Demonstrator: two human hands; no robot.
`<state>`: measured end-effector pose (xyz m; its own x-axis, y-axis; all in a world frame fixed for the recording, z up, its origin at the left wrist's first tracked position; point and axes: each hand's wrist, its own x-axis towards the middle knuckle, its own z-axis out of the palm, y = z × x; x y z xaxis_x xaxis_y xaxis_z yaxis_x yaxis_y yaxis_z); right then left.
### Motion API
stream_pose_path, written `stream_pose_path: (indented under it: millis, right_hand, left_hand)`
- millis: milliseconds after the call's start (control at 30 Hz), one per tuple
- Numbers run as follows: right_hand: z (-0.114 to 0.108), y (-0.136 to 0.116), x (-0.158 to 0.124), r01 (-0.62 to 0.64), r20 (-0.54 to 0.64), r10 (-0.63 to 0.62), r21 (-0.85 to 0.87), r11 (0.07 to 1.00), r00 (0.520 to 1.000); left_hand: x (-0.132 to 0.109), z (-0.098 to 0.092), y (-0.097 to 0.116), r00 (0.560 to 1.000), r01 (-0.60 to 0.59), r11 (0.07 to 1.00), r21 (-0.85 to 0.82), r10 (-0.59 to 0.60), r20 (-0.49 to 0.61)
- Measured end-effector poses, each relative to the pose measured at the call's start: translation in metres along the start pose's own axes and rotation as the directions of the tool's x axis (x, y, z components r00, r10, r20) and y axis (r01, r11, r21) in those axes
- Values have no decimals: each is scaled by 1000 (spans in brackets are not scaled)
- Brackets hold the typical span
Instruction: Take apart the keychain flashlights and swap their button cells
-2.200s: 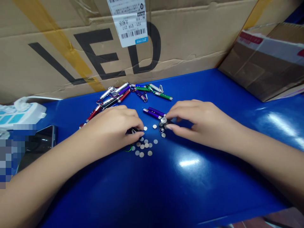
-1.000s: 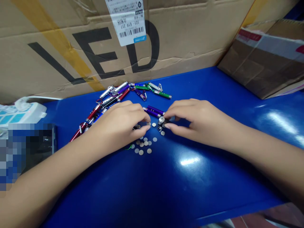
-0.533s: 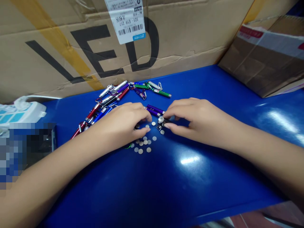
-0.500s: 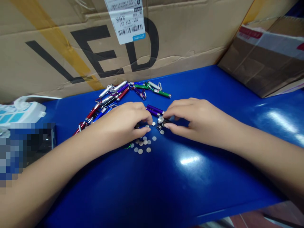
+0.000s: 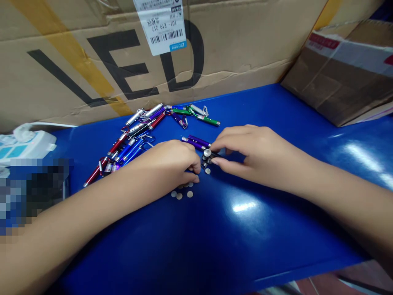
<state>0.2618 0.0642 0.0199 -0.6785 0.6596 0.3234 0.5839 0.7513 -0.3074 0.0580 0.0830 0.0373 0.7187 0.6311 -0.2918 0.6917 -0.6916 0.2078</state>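
Note:
My right hand (image 5: 245, 153) pinches a small black keychain flashlight between thumb and fingers, and most of its body is hidden behind the fingers. A round silver piece (image 5: 207, 153) shows at its near end. Just below that, a button cell (image 5: 208, 171) lies close to the thumb. My left hand (image 5: 181, 164) is curled down over a scatter of button cells, thumb and fingertips drawn together. Whatever sits between those fingertips is too small to make out. Several cells, one at the front (image 5: 190, 194), lie on the blue table below it. Two purple keychain flashlights (image 5: 196, 142) rest behind, between both hands.
A heap of coloured keychain flashlights (image 5: 135, 131) with carabiner clips curves around behind my left forearm. A large cardboard box (image 5: 245, 45) marked LED walls off the back of the blue table (image 5: 196, 246). Another carton (image 5: 340, 78) stands right, a white power strip (image 5: 27, 143) left.
My left hand has moved slightly right and down over the button cells, its fingers closing together. My right hand stays nearly still with the flashlight.

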Motion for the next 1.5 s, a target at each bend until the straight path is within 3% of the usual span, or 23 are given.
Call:
stream_pose_path:
  millis: [367,600,833,1133,1300,1500]
  right_hand:
    - [1,0,1,-2,-1,2,-8,1000,1000]
    - [2,0,0,-4,10,4,-5,1000,1000]
    - [0,-1,0,-17,22,17,-8,1000,1000]
    - [2,-2,1,-25,19,26,-25,999,999]
    - [0,-3,1,-45,41,45,-14,999,998]
    - [2,-2,0,-38,50,38,-9,999,998]
  left_hand:
    - [-4,6,-8,996,-70,996,-63,66,-58]
    - [-8,9,-4,999,-37,997,-66,35,-24]
    - [-13,5,-8,993,-26,996,-89,15,-120]
    - [-3,-7,9,982,165,986,-24,-162,95]
    - [-2,-9,12,980,162,987,2,-161,117]
    - [-6,1,5,998,40,998,-58,-37,49]
